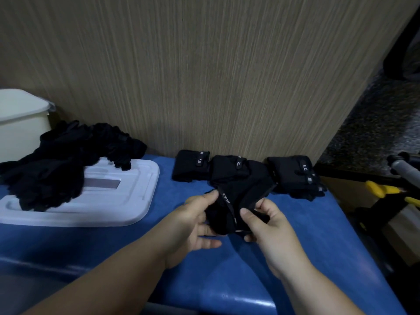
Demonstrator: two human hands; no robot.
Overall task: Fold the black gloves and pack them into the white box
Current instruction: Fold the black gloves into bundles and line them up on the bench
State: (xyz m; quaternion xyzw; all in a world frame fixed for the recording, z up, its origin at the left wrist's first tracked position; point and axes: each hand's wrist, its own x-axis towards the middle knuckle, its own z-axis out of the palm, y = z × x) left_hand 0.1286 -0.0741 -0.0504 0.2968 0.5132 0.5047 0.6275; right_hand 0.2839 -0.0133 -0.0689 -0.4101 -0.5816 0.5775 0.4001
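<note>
1. A blue table top (pixel 204 280) fills the lower part of the view and looks smooth and a little shiny.
2. A tall panel with a beige wood grain (pixel 204 76) stands upright behind the table, at its far edge.
3. A cream-coloured bin (pixel 20 130) with a lid stands at the far left, next to the panel.
4. To the right, beyond the table edge, there is a tool with yellow handles (pixel 381 189), and a grey cylinder (pixel 404 168) just above it.
5. A dark speckled floor (pixel 372 123) shows on the right.
</note>
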